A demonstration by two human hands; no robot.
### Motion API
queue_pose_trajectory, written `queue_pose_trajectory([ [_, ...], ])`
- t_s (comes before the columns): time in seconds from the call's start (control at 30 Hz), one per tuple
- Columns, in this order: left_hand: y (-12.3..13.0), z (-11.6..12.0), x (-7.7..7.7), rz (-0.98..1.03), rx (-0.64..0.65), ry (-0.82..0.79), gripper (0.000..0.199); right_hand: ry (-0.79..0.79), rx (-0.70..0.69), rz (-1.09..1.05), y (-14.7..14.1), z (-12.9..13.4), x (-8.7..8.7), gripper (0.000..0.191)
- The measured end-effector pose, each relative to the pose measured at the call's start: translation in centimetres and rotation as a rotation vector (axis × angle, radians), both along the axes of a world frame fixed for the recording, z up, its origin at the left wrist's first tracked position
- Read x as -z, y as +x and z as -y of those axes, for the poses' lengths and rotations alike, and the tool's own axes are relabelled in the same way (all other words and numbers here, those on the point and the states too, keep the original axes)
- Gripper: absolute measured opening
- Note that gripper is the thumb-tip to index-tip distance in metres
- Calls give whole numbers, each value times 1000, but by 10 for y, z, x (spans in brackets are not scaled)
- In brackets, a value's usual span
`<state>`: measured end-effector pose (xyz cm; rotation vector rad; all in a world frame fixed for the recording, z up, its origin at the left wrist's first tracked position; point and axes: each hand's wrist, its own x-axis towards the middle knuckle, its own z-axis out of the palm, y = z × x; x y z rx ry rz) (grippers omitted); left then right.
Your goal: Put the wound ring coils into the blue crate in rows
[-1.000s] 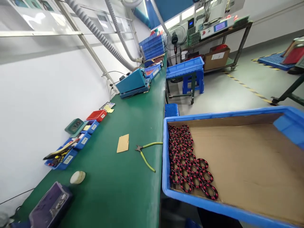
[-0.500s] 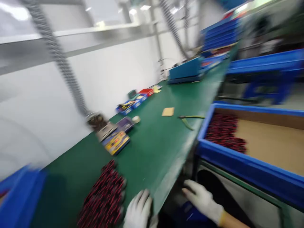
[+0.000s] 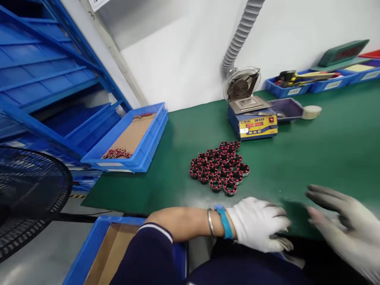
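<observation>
Many small black-and-pink rings (image 3: 219,166) stand grouped on the green table (image 3: 178,134). My left hand (image 3: 258,224), in a white glove, rests at the table's front edge, to the right of and below the rings; its fingers are spread and nothing shows in them. Farther right, my right hand (image 3: 344,225), gloved and slightly blurred, is over the front edge with fingers apart and holds nothing. Behind the rings sits a blue-and-yellow device (image 3: 252,126) with a lit display and a round wire guard.
Stacked blue trays (image 3: 152,140) with ring parts stand at the table's left end. Small blue bins (image 3: 292,91) of tools line the wall. A black fan (image 3: 32,198) is at far left, near a blue rack (image 3: 47,79). A lower blue bin (image 3: 86,249) sits below the edge.
The view has swung left, bringing the fan, rack and stacked trays into sight. My right hand has come up from below the table edge. My left hand remains at the edge.
</observation>
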<state>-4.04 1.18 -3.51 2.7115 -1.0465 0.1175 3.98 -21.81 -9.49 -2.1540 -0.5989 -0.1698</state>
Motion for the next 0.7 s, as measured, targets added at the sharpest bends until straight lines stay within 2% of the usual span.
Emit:
queue_pose_trajectory([
  [0.03, -3, -3, -5, 3, -22, -22, 36, -70, 75, -32, 7, -14, -8, 42],
  [0.1, -4, -10, -16, 49, -129, -75, 32, -199, 117, -124, 22, -38, -21, 56],
  [0.17, 2, -16, -24, 146, -344, -116, 30, -278, 64, -165, 36, -56, -26, 66],
  [0.27, 22, -20, -29, 207, -703, -95, 38, -273, -58, -170, 55, -70, -25, 68],
  [0.37, 47, -16, -27, 104, -895, 2, 49, -181, -140, -211, 67, -79, -20, 66],
  [0.43, 59, -14, -23, 69, -948, 64, 42, -75, -179, -268, 73, -86, -17, 66],
  [0.53, 66, -13, -20, 80, -946, 115, 20, 179, -231, -408, 82, -94, -15, 69],
  [0.63, 62, -11, -23, 97, -941, 42, 11, 422, -369, -603, 92, -95, -20, 70],
  [0.7, 58, -8, -27, 89, -912, -69, 10, 504, -493, -780, 97, -90, -28, 72],
])
